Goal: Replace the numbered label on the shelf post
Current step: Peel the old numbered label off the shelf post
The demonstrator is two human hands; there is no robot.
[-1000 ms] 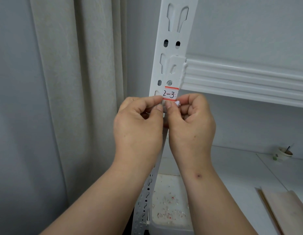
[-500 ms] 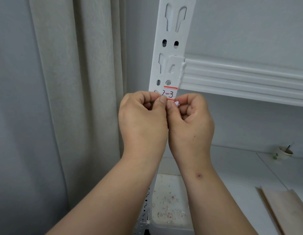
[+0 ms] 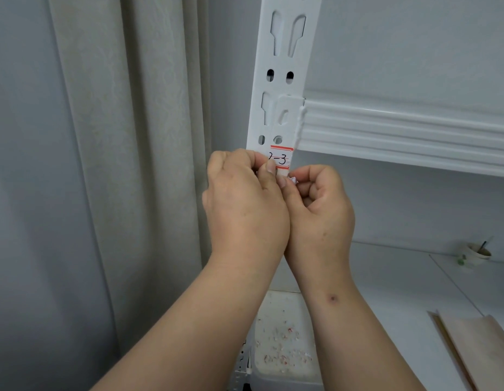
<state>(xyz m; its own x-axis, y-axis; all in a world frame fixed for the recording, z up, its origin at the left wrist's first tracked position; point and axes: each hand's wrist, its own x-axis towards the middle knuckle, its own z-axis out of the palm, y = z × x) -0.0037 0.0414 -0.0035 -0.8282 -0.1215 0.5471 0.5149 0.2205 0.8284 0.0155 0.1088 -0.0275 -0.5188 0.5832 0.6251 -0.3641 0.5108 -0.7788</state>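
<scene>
Head view: left hand (image 3: 245,210) thumb on label (image 3: 281,159) — right hand (image 3: 321,210) pinches paper scrap (image 3: 292,180).

Two bare forearms are shown entering from the lower edge of the head view, each ending in a bare hand. No sleeve, glove, watch, ring or bracelet is seen on either arm; both are uncovered from wrist to frame edge. The left hand (image 3: 245,210) is presented with its back toward the camera; short, unpainted nails are visible on its thumb and forefinger. The right hand (image 3: 321,210) is seen from its thumb side, with creases marked across the palm heel. A small dark round spot is noted on the inner right forearm, just below the wrist, and a fainter speck is seen nearer the hand.
</scene>
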